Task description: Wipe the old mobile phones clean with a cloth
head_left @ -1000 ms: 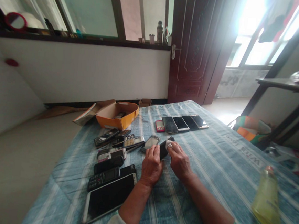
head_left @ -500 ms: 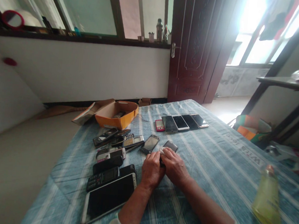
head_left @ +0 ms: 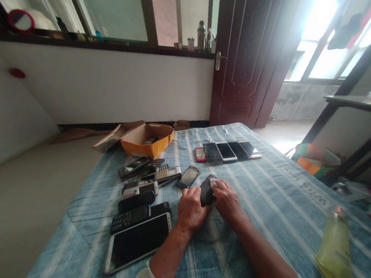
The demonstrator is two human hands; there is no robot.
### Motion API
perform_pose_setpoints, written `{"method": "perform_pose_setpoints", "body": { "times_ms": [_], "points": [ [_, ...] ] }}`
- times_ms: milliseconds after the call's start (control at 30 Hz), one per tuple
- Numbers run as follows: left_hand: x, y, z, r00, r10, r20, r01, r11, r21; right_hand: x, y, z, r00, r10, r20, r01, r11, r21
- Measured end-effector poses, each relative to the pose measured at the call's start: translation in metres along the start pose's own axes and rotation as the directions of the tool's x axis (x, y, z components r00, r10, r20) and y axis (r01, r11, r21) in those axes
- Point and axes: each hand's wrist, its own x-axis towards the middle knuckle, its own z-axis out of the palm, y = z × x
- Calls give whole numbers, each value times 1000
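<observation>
My left hand (head_left: 192, 210) is closed around the lower left side of a dark mobile phone (head_left: 207, 191), held tilted over the cloth. In my right hand (head_left: 228, 201) the fingers pinch a small white wipe (head_left: 213, 182) against the phone's upper right edge. Just beyond them lies a grey touchscreen phone (head_left: 189, 176). Left of my left hand are a large white-framed phone (head_left: 140, 240), a black keypad phone (head_left: 131, 218) and a loose pile of older phones (head_left: 152, 170).
On the striped tablecloth (head_left: 264, 205), several phones (head_left: 226, 151) lie in a row at the back, beside a small pink phone (head_left: 200, 154). An open orange box (head_left: 149, 144) stands back left. A yellow liquid bottle (head_left: 337, 251) stands at right.
My right hand has moved right, away from my left, uncovering the phone between them. The white wipe is now at the phone's upper right edge. The view has shifted slightly.
</observation>
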Motion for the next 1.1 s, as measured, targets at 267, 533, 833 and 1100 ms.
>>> {"method": "perform_pose_setpoints", "body": {
  "times_ms": [267,533,833,1100],
  "points": [
    [0,-3,5,999,21,-38,-21,1000,4,-9,-21,3,985,-170,-11,170,985,22],
    [-2,-1,4,999,6,-35,-6,1000,-14,-5,9,-1,999,32,-23,-33,998,-59],
    [-3,-3,6,999,18,-39,-19,999,-28,-19,-21,1,997,-79,-10,79,997,6],
    [-2,-1,4,999,24,-28,-24,1000,-12,-15,-6,-2,999,-38,-14,38,999,-19]
  ]
}}
